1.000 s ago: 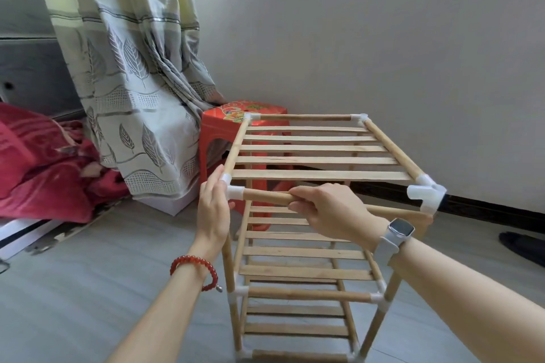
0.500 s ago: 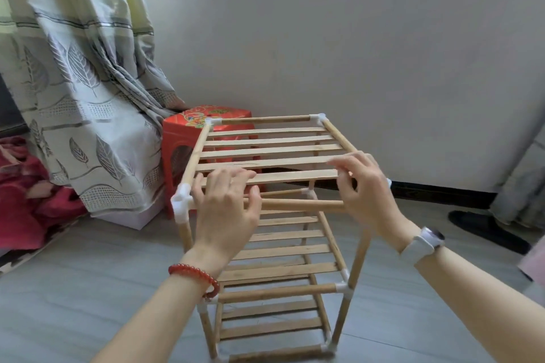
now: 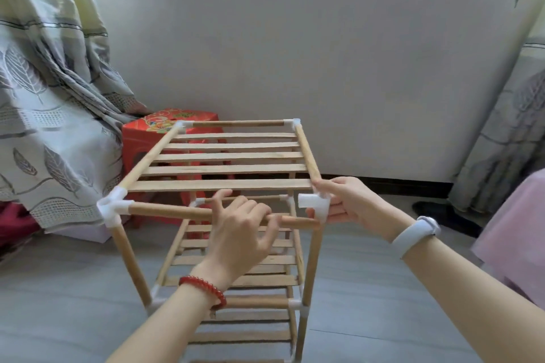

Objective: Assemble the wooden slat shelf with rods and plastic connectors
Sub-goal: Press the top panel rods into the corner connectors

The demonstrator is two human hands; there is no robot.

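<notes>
Your left hand (image 3: 241, 233) curls its fingers over the front rod (image 3: 177, 211), a smooth round wooden dowel, gripping it near its right end. Your right hand (image 3: 351, 203) pinches the white plastic connector (image 3: 317, 205), a chunky corner piece with short tube sockets, between thumb and fingers. One empty socket points left, just above the rod's free end, which sits a little below it and is not seated. To the left of your left hand, the rod's other end is plugged into a matching white corner connector (image 3: 113, 205). Just beyond both hands lies the top tier of the shelf (image 3: 230, 162), flat pale wooden slats laid side by side between round rails. Below your hands, the lower slat tiers and upright rods stand on the grey floor (image 3: 59, 303).
</notes>
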